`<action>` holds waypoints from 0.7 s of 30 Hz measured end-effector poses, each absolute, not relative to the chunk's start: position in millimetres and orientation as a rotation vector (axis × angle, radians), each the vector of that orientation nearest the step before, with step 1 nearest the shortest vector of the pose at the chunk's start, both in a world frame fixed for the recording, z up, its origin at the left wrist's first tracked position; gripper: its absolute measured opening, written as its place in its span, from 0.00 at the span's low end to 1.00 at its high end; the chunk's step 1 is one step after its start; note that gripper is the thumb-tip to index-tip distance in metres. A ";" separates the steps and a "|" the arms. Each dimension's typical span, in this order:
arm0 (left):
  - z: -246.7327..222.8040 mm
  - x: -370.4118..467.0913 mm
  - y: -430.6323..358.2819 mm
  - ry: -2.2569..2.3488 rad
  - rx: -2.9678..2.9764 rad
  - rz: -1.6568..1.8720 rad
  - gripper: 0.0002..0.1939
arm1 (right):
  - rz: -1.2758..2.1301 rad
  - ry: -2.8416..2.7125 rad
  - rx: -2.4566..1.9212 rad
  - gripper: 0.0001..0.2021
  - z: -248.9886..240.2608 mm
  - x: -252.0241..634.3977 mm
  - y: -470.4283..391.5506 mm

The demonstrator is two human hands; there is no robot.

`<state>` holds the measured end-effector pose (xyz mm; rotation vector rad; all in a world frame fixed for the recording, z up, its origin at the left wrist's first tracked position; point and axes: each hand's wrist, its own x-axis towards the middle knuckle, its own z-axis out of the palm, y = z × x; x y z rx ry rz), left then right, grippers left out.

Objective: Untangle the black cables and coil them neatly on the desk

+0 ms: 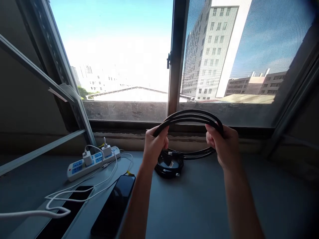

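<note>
A black cable (pixel 191 116), looped into a loose coil of several turns, is held up between my two hands above the table. My left hand (pixel 156 141) is closed round the coil's left side. On its right side, my right hand (pixel 220 137) grips the same loops, thumb on top. The lower part of the coil hangs between the hands, with what looks like a connector near its left end. Below, close to my left hand, another coiled black cable (pixel 169 172) lies on the table, with small pale-tipped plugs showing.
A white power strip (pixel 93 162) with two chargers plugged in stands at the left. White cords (pixel 99 184) run from it across the table. A black phone (pixel 114 205) lies beside my left forearm, near a dark slot (pixel 67 212). A window (pixel 124 111) rises behind.
</note>
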<state>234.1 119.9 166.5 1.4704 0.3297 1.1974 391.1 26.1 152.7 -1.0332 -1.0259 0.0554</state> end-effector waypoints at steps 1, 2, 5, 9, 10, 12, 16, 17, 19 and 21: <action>168.8 229.5 118.7 0.308 1.544 1.075 0.24 | 0.091 -1.011 -1.037 0.19 150.7 394.6 28.8; 170.6 225.5 117.7 0.294 1.605 0.945 0.23 | 0.117 -1.013 -1.058 0.19 148.8 397.8 31.5; 173.6 219.1 115.7 0.275 1.661 0.665 0.23 | 0.080 -1.121 -1.168 0.17 145.3 399.8 38.1; 174.1 220.5 116.0 0.248 1.511 0.552 0.26 | -0.302 -1.316 -1.150 0.11 146.7 385.9 40.7; 174.1 220.8 116.4 0.247 1.472 0.548 0.26 | -0.405 -1.359 -1.106 0.12 147.6 382.2 40.4; 173.9 220.3 117.1 0.245 1.439 0.558 0.24 | -0.564 -1.424 -1.004 0.10 149.3 377.1 39.3; 172.6 218.8 118.2 0.271 1.472 0.628 0.23 | -0.672 -1.417 -0.888 0.09 150.4 376.2 38.0; 171.8 219.0 119.5 0.299 1.469 0.654 0.23 | -0.663 -1.376 -0.892 0.08 150.0 377.7 38.2; 169.8 219.5 124.8 0.382 1.443 0.760 0.24 | -0.592 -1.224 -0.899 0.05 148.8 383.6 39.0; 167.7 218.2 133.1 0.481 1.414 0.924 0.24 | -0.467 -1.045 -0.870 0.02 148.3 393.5 39.4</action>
